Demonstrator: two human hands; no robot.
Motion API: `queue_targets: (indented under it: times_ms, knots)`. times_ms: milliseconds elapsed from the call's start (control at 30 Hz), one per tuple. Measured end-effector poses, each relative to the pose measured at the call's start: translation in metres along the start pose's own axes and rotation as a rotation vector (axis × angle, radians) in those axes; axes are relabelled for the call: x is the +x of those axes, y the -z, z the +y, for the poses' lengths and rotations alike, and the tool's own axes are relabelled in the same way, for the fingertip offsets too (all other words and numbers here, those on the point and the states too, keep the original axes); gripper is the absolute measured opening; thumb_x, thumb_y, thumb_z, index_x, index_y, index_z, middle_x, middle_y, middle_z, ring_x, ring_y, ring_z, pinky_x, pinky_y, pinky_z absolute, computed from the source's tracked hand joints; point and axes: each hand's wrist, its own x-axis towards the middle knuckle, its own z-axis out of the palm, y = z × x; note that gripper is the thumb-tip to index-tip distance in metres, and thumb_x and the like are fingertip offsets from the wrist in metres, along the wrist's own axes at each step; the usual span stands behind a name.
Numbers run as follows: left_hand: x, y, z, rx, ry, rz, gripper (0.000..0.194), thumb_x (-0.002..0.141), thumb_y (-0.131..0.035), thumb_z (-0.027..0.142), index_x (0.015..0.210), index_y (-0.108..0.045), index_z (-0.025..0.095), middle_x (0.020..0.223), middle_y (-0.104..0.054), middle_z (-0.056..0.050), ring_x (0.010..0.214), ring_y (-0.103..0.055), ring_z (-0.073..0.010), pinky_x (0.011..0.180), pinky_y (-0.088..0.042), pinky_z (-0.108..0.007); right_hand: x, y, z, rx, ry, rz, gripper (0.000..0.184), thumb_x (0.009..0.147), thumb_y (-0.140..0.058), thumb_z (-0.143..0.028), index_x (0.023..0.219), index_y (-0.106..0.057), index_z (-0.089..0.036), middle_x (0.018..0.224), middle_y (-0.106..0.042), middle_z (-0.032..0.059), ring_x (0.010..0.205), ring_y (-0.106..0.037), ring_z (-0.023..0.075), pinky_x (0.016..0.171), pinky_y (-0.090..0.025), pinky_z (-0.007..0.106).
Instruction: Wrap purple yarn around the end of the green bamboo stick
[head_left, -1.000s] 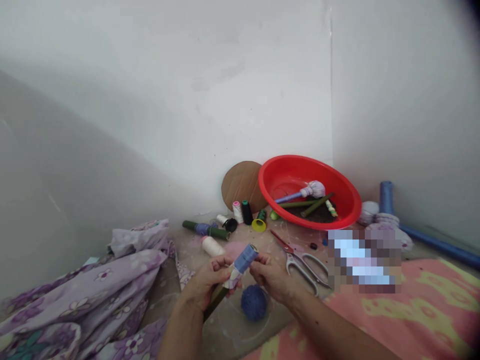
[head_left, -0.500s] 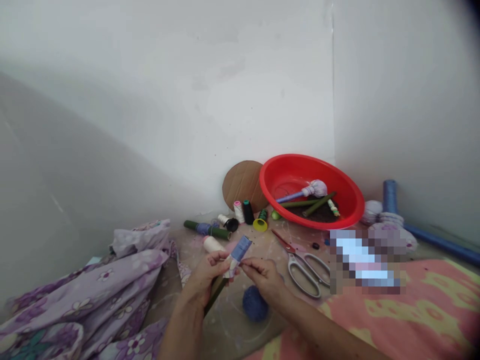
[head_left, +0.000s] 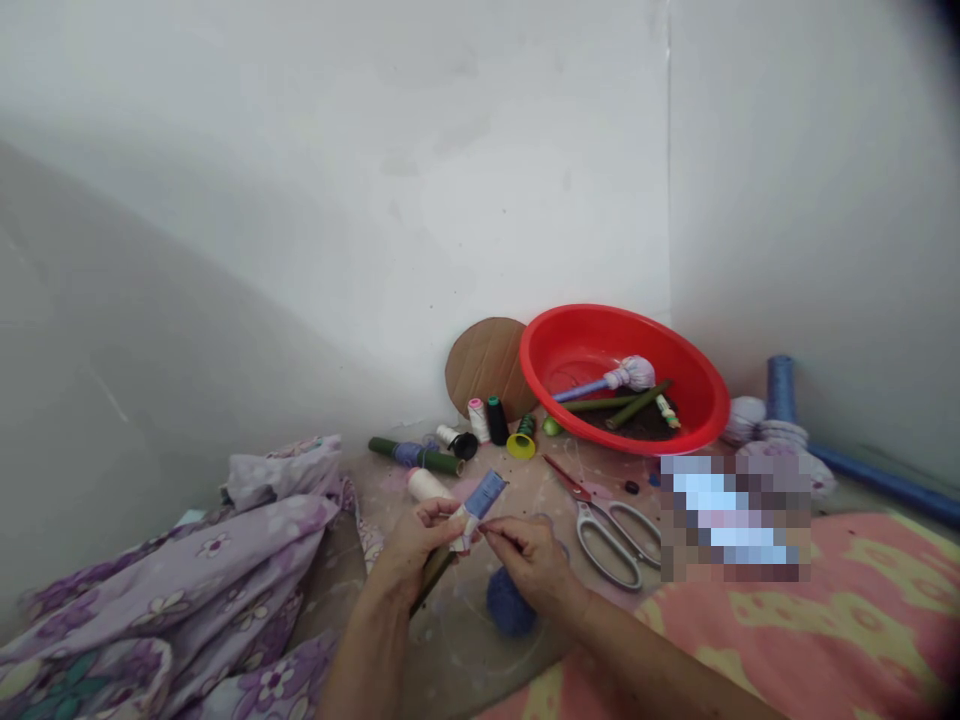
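My left hand (head_left: pixel 417 536) is closed around a green bamboo stick (head_left: pixel 432 582). Blue yarn (head_left: pixel 484 492) is wound round its upper end, with a strip of pale printed cloth (head_left: pixel 463 532) just below. At the edge of that cloth, my right hand (head_left: pixel 531 556) pinches with thumb and forefinger; what lies between the fingertips is too thin to make out clearly, possibly yarn. A ball of blue yarn (head_left: pixel 510 604) rests beneath the right hand. Scissors (head_left: pixel 609 545) with pale handles lie to the right.
A red basin (head_left: pixel 534 375) holding sticks leans near the wall, beside a cardboard disc (head_left: pixel 480 365). Several thread spools (head_left: pixel 496 421) and a yarn-wrapped bamboo piece (head_left: pixel 416 455) lie ahead. Purple floral cloth (head_left: pixel 225 570) is heaped left; pink-yellow fabric (head_left: pixel 862 620) spreads right.
Both hands keep nearly the same hold on the stick. The right hand's fingers have shifted very slightly at the cloth, and the camera view has moved a little.
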Motion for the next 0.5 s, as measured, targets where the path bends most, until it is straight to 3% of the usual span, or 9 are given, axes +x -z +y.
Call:
queue_targets:
  times_ms: [300,500]
  knots:
    - [0.0013,-0.0063,-0.0001,0.049,-0.043,0.08,0.033,0.046,-0.074,0.024,0.071,-0.057,0.01,0.053,-0.061,-0.002,0.043,-0.053,-0.0105,0.045,-0.039,-0.021,-0.0011,-0.0013,0.0075,-0.021,-0.027,0.001,0.022,0.075,-0.044,-0.017,0.07,-0.066,-0.018,0.053,-0.058,0.0002,0.05,-0.051,0.0107,0.05,-0.036,0.02]
    - [0.0076,-0.0044,-0.0064,0.221,-0.111,0.151,0.029,0.048,-0.072,0.025,0.069,-0.057,0.011,0.045,-0.055,0.003,0.039,-0.048,-0.0082,0.04,-0.033,-0.017,0.0005,0.0012,-0.0003,-0.083,-0.011,-0.021,0.022,0.074,-0.045,-0.015,0.057,-0.061,-0.016,0.052,-0.055,0.0008,0.052,-0.05,0.0105,0.052,-0.035,0.02]
